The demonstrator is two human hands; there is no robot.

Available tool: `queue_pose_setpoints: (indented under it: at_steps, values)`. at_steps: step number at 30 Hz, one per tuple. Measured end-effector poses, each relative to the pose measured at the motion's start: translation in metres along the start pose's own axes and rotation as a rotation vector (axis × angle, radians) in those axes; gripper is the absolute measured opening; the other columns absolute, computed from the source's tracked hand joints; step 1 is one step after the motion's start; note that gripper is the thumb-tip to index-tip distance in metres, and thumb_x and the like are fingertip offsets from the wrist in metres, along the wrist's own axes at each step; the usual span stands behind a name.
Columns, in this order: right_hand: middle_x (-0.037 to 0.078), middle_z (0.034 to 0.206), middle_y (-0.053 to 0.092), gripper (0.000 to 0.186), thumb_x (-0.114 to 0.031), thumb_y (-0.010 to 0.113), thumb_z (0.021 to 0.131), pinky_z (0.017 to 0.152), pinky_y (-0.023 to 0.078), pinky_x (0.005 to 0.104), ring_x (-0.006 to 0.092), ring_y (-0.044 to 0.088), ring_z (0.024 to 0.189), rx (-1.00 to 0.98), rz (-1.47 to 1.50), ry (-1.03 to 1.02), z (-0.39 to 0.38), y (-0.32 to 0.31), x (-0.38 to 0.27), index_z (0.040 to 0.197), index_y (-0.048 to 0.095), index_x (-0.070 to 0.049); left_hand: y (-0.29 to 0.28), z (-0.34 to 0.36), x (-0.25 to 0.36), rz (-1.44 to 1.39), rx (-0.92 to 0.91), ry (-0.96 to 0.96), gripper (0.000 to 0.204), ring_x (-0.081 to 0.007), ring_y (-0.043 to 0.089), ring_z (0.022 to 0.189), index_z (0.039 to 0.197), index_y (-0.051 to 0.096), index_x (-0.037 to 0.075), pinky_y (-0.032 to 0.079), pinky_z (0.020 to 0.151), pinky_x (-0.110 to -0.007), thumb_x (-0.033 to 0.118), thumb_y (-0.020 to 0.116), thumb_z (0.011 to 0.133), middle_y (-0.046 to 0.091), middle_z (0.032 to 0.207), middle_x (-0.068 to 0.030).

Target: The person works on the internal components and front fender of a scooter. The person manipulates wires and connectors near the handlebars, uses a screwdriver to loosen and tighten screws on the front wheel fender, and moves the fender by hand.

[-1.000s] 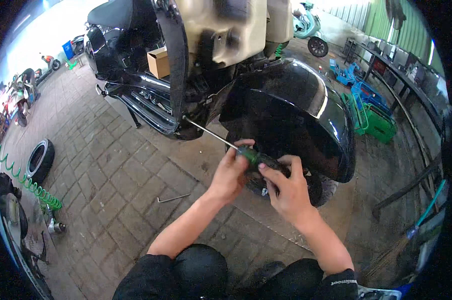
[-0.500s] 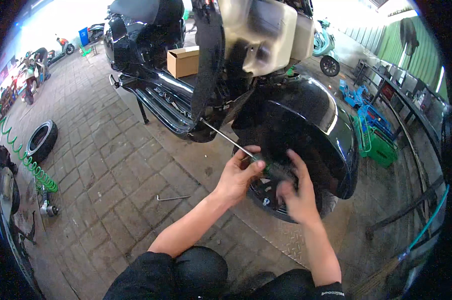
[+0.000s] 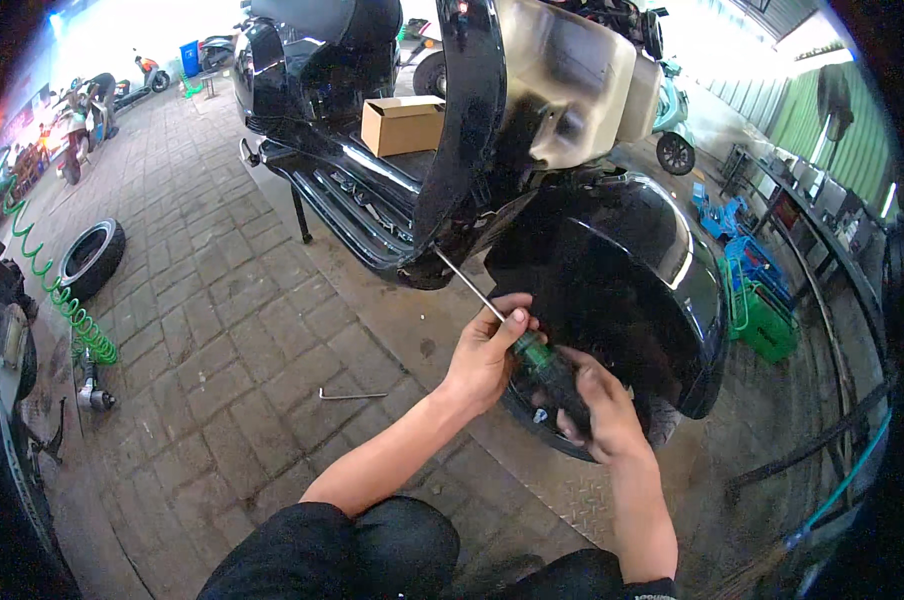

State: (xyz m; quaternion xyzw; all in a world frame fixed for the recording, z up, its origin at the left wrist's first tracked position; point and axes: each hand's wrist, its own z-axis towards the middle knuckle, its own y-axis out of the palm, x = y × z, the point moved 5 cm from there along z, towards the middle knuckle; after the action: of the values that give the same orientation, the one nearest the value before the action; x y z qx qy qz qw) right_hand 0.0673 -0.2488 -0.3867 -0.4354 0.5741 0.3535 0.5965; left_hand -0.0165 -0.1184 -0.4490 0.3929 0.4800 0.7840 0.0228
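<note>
A long screwdriver with a dark green handle slants between my hands. Its tip meets the underside of the black scooter's body, near the front end of the footboard. My left hand is closed round the shank just ahead of the handle. Fingers of my right hand are curled round the back of the handle, slightly blurred. Right beside my hands is the black front fender, with the front wheel partly hidden beneath it.
A cardboard box sits on the footboard. On the paving lie an L-shaped wrench, a loose tyre and an air impact wrench on a coiled green hose. Green and blue crates stand by the right-hand bench.
My right hand has come from loosely open beside the handle to closed round it. The whole scene has shifted slightly rightward in view. My left hand keeps its hold on the shank.
</note>
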Motion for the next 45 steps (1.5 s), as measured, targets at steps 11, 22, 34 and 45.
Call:
queue_pose_setpoints:
  at_steps: [11, 22, 34, 45]
  values:
    - [0.016, 0.097, 0.055, 0.043, -0.01, 0.071, 0.072, 0.067, 0.049, 0.0333, 0.0262, 0.058, 0.083, 0.106, -0.12, -0.126, -0.005, -0.017, -0.008, 0.114, 0.06, -0.013, -0.008, 0.008, 0.012, -0.023, 0.212, 0.026, 0.031, -0.0118, 0.054, 0.081, 0.117, 0.053, 0.008, 0.045, 0.076, -0.027, 0.024, 0.058, 0.091, 0.058, 0.093, -0.0006]
    - [0.016, 0.108, 0.054, 0.055, 0.002, 0.068, 0.073, 0.067, 0.05, 0.0289, 0.0165, 0.059, 0.078, -0.01, 0.036, -0.132, -0.005, -0.015, 0.003, 0.125, 0.049, -0.002, -0.005, 0.006, 0.017, -0.012, 0.219, 0.06, 0.034, -0.0145, 0.061, 0.084, 0.119, 0.051, 0.01, 0.049, 0.072, -0.026, 0.025, 0.059, 0.09, 0.06, 0.095, -0.0016]
    - [0.025, 0.128, 0.041, 0.045, -0.003, 0.067, 0.073, 0.082, 0.047, 0.0344, 0.0324, 0.054, 0.095, 0.141, -0.062, -0.272, -0.014, -0.015, 0.0, 0.117, 0.055, -0.004, -0.002, 0.002, 0.02, -0.039, 0.2, 0.087, 0.034, -0.0123, 0.059, 0.082, 0.117, 0.052, 0.006, 0.051, 0.069, -0.025, 0.026, 0.057, 0.091, 0.058, 0.095, -0.0007]
    - [0.017, 0.106, 0.051, 0.04, -0.008, 0.068, 0.074, 0.078, 0.049, 0.0361, 0.0314, 0.059, 0.084, 0.189, -0.418, -0.398, -0.012, -0.015, -0.015, 0.112, 0.06, -0.014, -0.005, 0.005, 0.019, 0.13, 0.216, 0.086, 0.039, -0.0128, 0.052, 0.088, 0.12, 0.052, 0.01, 0.044, 0.084, -0.033, 0.033, 0.058, 0.09, 0.054, 0.094, 0.0005]
